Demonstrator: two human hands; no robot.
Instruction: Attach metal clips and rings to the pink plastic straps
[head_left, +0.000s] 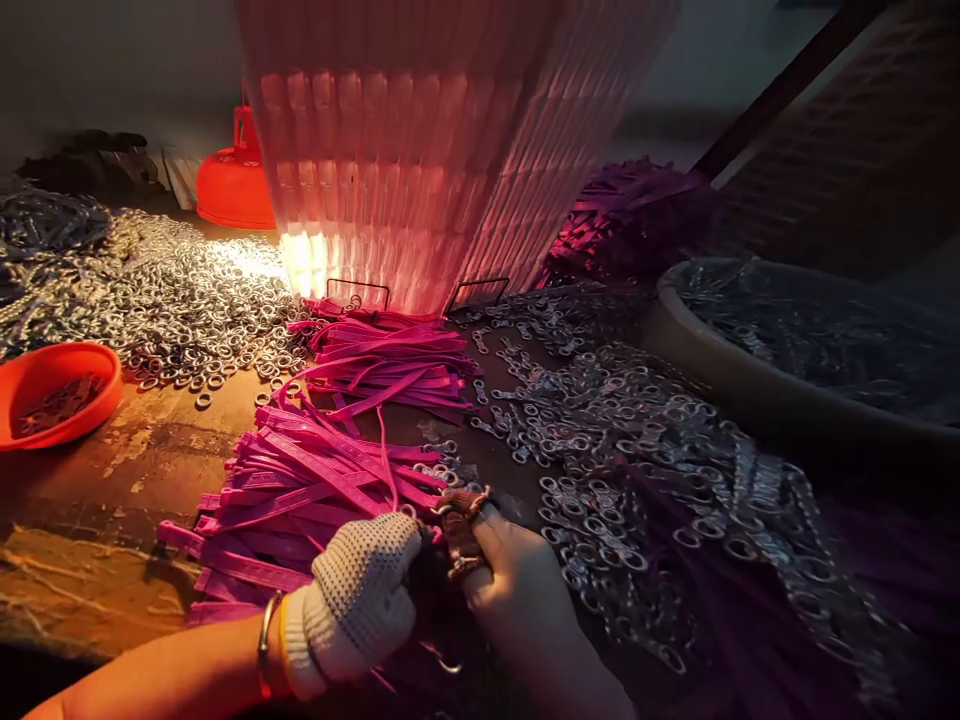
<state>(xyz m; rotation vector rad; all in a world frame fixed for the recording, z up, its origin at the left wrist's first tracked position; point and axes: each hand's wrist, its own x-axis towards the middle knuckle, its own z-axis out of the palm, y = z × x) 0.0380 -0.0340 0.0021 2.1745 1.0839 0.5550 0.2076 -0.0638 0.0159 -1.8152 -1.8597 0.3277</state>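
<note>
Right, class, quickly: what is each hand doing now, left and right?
Left hand, in a knitted glove: closed on pink straps, as far as shows.
Right hand, bare: fingers pinched on a small metal clasp.

Straps [330, 470] between rings [180, 300] and clasps [600, 440]

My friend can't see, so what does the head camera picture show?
A left hand in a white knitted glove and a bare right hand meet over a small metal clasp, beside a pile of pink flat straps and heaps of silver metal rings.
</note>
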